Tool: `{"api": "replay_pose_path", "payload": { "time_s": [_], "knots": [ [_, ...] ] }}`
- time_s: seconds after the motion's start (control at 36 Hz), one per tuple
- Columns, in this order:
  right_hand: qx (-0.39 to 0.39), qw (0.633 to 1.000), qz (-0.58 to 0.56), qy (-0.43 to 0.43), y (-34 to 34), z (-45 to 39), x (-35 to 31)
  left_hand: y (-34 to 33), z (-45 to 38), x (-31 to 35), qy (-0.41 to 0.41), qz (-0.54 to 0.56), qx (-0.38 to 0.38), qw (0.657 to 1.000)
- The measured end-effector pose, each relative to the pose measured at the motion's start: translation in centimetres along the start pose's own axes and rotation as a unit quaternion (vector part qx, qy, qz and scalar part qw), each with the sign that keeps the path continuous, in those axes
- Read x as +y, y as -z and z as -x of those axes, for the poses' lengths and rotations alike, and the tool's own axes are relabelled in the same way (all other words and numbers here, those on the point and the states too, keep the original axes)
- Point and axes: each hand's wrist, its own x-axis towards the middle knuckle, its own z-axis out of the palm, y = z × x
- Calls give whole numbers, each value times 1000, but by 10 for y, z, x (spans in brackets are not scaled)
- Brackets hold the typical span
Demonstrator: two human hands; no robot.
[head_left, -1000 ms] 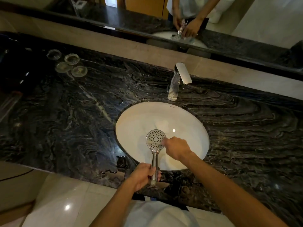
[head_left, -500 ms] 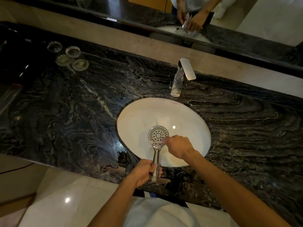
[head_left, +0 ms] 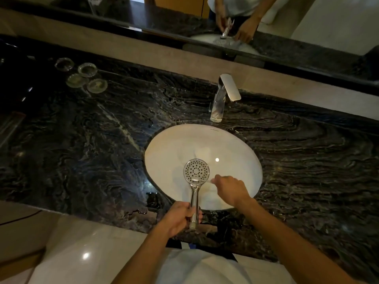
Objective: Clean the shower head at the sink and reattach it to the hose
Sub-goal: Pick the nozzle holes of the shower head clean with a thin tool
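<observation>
Bathroom here, hotel-style: dark veined marble counter (head_left: 82, 152) w/ white oval undermount basin (head_left: 231, 144), chrome single-lever tap (head_left: 222, 99), wall mirror (head_left: 307, 21) behind, four clear glass coasters (head_left: 86, 77) at back left.

Both bare forearms reach forward from the bottom of the view, the left one angling up from the lower middle and the right one coming in from the lower right. The left hand (head_left: 178, 219) is curled into a fist with the thumb side up, fingers wrapped tight around what it grips. The right hand (head_left: 230, 189) sits farther forward and higher, knuckles up and wrist bent slightly, its fingertips pinched together and pointing left.
</observation>
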Motion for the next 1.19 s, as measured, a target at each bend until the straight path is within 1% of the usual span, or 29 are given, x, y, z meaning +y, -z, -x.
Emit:
{"api": "replay_pose_path", "payload": {
  "time_s": [0.11, 0.17, 0.31, 0.39, 0.44, 0.58, 0.67, 0.78, 0.86, 0.92, 0.97, 1.08, 1.19],
  "knots": [
    [52, 994, -67, -67, 10, -10, 5, 1, 2, 1, 4, -11, 6, 1000],
    [67, 991, -84, -84, 11, -12, 9, 2, 2, -1, 7, -15, 7, 1000],
    [32, 994, -89, -59, 4, -4, 9, 2, -1, 0, 9, -14, 5, 1000],
    [-10, 998, -61, -23, -16, 11, 7, 2, -2, 1, 14, 4, 4, 1000],
    [-24, 999, -45, -14, -25, 18, 8, 0, -1, 0, 15, 12, 3, 1000],
    [35, 995, -65, -71, -15, 6, 11, -1, 2, 4, 17, 10, 0, 1000],
    [51, 990, -86, -96, -7, -3, 12, -1, 1, 4, 21, 12, 2, 1000],
    [29, 986, -124, -109, -13, 1, 9, 0, 0, 3, 25, 13, 5, 1000],
    [-4, 986, -143, -83, -29, 14, 3, 0, 0, 3, 26, 14, 6, 1000],
    [-32, 989, -135, -59, -38, 23, -1, 1, 1, 4, 26, 12, 5, 1000],
    [-39, 990, -127, -51, -41, 24, -2, 1, 2, 4, 25, 7, 1, 1000],
    [3, 987, -138, -79, -30, 9, 5, -1, 2, 7, 26, -1, -2, 1000],
    [44, 975, -179, -126, -18, -6, 6, -1, 2, 10, 28, -4, 0, 1000]
  ]
}}
